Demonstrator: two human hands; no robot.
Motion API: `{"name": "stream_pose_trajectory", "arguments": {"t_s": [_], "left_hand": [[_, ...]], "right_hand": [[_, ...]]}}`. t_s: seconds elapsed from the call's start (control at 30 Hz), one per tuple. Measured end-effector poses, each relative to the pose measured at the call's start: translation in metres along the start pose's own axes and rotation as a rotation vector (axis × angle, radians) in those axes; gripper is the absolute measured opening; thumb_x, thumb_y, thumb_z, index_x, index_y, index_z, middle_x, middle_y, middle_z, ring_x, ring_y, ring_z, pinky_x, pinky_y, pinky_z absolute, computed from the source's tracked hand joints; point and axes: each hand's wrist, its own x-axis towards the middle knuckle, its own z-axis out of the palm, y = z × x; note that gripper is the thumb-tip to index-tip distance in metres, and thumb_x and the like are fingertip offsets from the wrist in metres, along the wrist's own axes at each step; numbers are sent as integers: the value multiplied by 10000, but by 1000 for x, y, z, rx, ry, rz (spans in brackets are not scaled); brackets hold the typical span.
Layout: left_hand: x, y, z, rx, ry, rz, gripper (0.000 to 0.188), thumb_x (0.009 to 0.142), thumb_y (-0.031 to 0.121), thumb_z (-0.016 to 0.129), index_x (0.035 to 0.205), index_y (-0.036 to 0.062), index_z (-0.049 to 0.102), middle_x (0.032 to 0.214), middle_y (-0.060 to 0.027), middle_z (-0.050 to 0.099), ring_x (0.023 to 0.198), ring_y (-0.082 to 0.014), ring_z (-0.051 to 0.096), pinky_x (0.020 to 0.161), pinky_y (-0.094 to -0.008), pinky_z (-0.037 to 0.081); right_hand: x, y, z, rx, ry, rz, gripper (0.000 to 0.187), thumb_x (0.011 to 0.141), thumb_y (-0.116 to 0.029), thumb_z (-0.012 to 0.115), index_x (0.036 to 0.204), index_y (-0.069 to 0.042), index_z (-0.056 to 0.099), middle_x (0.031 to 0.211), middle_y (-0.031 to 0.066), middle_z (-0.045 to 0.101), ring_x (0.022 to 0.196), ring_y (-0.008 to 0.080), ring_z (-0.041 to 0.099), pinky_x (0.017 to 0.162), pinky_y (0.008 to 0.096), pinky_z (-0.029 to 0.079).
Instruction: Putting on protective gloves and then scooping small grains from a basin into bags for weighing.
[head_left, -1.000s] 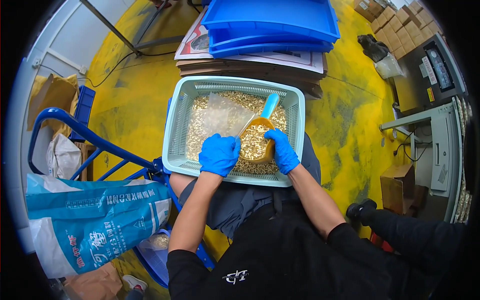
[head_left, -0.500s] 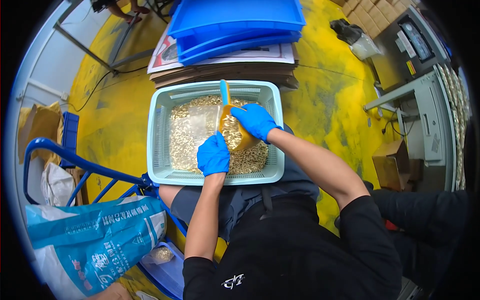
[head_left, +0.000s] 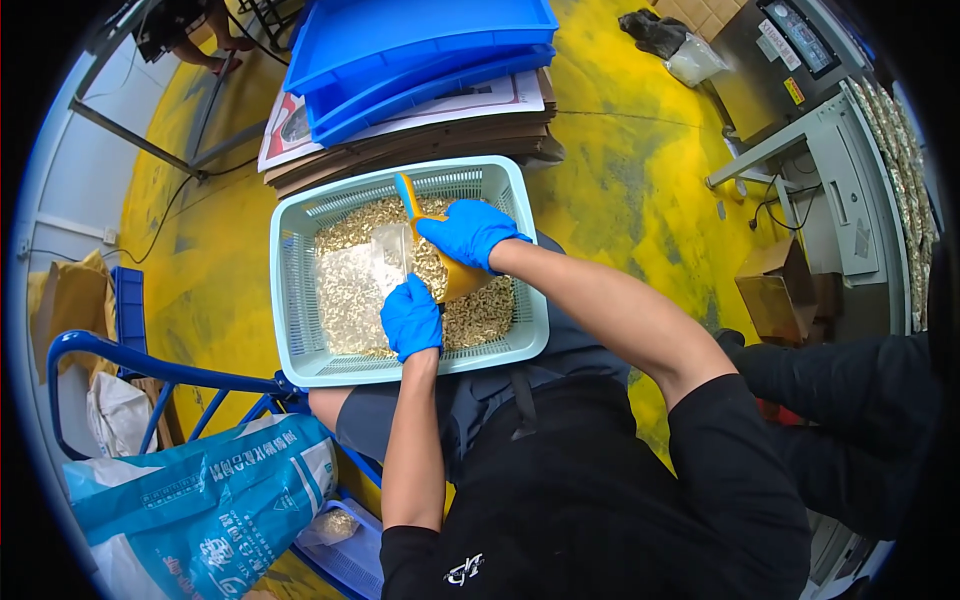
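Note:
A pale green slotted basket (head_left: 480,364) rests across my lap, holding a layer of small beige pellets (head_left: 482,322). My right hand (head_left: 472,236), in a blue glove, grips a yellow scoop (head_left: 464,281) with a blue handle end. Pellets fill the scoop, which is tilted toward a clear plastic bag (head_left: 391,250) lying over the pellets on the left. My left hand (head_left: 411,318), also blue-gloved, pinches the bag's edge beside the scoop's mouth. How far the scoop reaches into the bag, I cannot tell.
Ahead, blue trays (head_left: 420,50) sit on stacked cardboard (head_left: 420,150). A blue metal frame (head_left: 160,350) and a printed blue-white sack (head_left: 215,500) are at my left. At right are an open carton (head_left: 778,290) and another person's dark-clothed leg (head_left: 850,410).
The whole view has shifted, so the basket and trays appear farther left. The scoop's handle leans more to the left. Both hands keep their holds.

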Motion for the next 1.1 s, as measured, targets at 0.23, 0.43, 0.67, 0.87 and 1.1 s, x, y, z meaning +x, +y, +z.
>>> {"name": "stream_pose_trajectory", "arguments": {"t_s": [0.23,0.43,0.67,0.87,1.1], "left_hand": [[-12,11,-3,-361,-9,-117,434,892,302,487,630,-37,558,585,-217,542,504,-292,544,517,-419,401],[-12,15,-1,-388,4,-108,445,895,284,504,579,-29,509,504,-130,480,421,-178,467,441,-363,416],[-14,5,-2,-445,18,-143,440,891,272,504,575,-35,497,500,-120,471,430,-159,442,450,-361,414],[-15,9,-7,-426,19,-113,439,889,273,494,577,-36,497,500,-138,461,425,-173,426,450,-391,350],[-14,7,-10,-326,27,-94,430,872,277,488,589,-45,514,546,-218,501,464,-282,487,498,-437,345]], "right_hand": [[-5,-16,-11,-112,6,-96,684,751,-644,463,773,7,669,774,265,613,751,398,610,691,443,484],[-2,-19,-15,-161,-6,-80,661,754,-629,456,743,-6,676,739,259,611,708,390,610,669,443,482],[-11,-36,-15,-232,-15,-140,627,745,-614,473,734,-22,680,742,238,622,707,380,616,664,442,484],[-13,-39,-19,-231,-31,-111,617,739,-611,479,724,-28,680,724,233,619,694,382,615,655,441,484],[-10,-47,-21,-222,-94,-47,593,730,-572,493,850,-26,690,848,247,633,797,383,625,739,426,488]]}}
